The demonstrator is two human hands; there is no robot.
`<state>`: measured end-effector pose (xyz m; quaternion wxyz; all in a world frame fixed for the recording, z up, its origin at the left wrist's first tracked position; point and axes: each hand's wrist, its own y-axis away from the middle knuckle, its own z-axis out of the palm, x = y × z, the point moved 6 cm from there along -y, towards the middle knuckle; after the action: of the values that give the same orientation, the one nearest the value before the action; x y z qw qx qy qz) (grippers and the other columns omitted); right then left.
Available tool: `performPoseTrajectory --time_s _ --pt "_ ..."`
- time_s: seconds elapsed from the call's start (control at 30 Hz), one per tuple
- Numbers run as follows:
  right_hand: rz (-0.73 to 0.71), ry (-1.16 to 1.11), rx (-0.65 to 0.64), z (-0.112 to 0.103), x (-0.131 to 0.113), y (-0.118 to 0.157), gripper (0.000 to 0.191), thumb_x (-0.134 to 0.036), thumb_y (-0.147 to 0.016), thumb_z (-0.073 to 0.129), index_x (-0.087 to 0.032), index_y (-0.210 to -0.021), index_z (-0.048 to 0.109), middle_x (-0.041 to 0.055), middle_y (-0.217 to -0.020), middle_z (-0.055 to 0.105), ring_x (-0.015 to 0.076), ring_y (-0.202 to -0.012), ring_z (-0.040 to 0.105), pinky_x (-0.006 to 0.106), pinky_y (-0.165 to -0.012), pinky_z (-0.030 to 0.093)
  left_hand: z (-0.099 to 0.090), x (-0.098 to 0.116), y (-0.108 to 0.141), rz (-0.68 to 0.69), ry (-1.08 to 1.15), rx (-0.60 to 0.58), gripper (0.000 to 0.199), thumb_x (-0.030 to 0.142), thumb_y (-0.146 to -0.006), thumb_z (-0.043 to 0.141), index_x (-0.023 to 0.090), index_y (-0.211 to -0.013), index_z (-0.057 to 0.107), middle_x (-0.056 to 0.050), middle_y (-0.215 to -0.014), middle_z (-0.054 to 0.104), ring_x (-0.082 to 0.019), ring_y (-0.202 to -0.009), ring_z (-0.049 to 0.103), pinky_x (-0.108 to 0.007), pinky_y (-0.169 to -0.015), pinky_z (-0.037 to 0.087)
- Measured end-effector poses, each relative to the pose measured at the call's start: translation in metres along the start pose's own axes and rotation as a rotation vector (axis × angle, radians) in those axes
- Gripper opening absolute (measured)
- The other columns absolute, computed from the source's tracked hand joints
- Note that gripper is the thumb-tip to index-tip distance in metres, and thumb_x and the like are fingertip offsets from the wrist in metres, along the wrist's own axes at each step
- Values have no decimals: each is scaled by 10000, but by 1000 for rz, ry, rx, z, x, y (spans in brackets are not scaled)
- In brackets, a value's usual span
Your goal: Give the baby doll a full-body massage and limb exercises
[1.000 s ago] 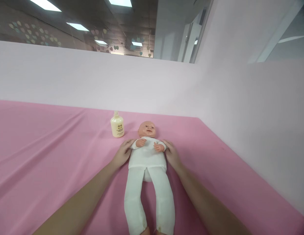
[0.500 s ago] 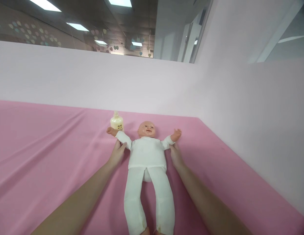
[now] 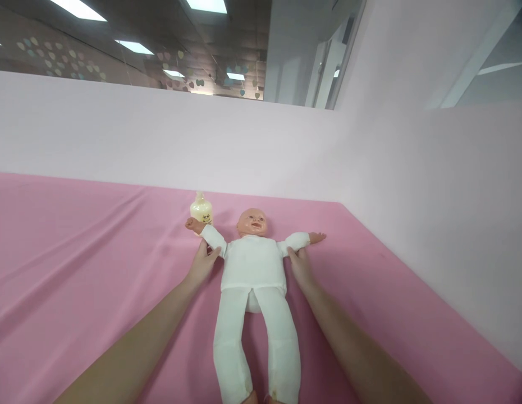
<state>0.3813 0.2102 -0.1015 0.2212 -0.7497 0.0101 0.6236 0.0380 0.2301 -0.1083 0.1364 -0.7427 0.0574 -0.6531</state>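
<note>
A baby doll [image 3: 253,264] with a bare head and a white cloth body lies on its back, its feet toward me and its arms spread out. My left hand [image 3: 203,265] is closed on the doll's arm at the left, thumb on top and the other fingers partly hidden beneath the sleeve. On the other side, my right hand [image 3: 301,267] grips the doll's arm at the right near the elbow. Behind the doll's left-side hand stands a pale yellow bottle [image 3: 201,209] with a dark drawn face, partly covered by that hand.
A pink sheet [image 3: 96,252] with some creases covers the surface under the doll. White walls [image 3: 160,140] rise at the back and on the right. Above the back wall, a window [image 3: 160,33] shows ceiling lights and hanging heart shapes.
The doll's arm at the right has straightened outward, its hand now lower and further right. The arm at the left has shifted slightly. Both my hands stay on the arms.
</note>
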Motion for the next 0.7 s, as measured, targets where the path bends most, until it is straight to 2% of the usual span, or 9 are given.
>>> performPoseTrajectory --time_s 0.1,0.2,0.27,0.33,0.53,0.7 --pt "6 34 -57 5 -7 3 486 -436 -854 562 -177 -1260 628 140 -1227 703 332 -1173 637 493 -1040 483 7 8 5 64 -72 -100 475 370 -906 584 243 -1362 544 -104 -1305 654 -281 -1181 627 -468 -1030 483" --pt "-87 75 -132 11 -17 6 368 -343 -850 521 -217 -1148 696 88 -1170 720 294 -1120 644 498 -1053 477 15 19 9 194 -181 -189 445 303 -910 551 262 -1349 611 -83 -1361 631 -280 -1253 581 -482 -1095 438" --pt "-180 93 -170 15 -25 9 390 -257 -827 491 -246 -1139 724 67 -1229 694 260 -1184 614 466 -1108 444 19 26 12 281 -209 -244 468 264 -907 531 283 -1365 622 -67 -1401 609 -271 -1309 544 -479 -1143 401" --pt "-227 96 -187 16 -30 11 442 -205 -802 468 -262 -1150 735 59 -1266 671 237 -1219 596 440 -1135 424 20 29 13 311 -223 -268 501 229 -901 506 297 -1385 615 -55 -1414 601 -262 -1333 524 -476 -1162 384" --pt "-165 71 -174 16 -27 10 404 -249 -795 526 -241 -1149 719 72 -1227 691 254 -1176 619 448 -1097 452 19 31 13 241 -241 -240 559 186 -863 487 290 -1401 597 -43 -1428 595 -267 -1335 515 -464 -1116 428" --pt "-61 -25 -162 16 -11 2 418 -360 -831 562 -241 -1216 674 71 -1252 709 271 -1184 625 459 -1061 473 14 21 10 94 -157 -148 518 327 -891 571 255 -1402 542 -77 -1405 613 -286 -1234 594 -459 -1060 462"
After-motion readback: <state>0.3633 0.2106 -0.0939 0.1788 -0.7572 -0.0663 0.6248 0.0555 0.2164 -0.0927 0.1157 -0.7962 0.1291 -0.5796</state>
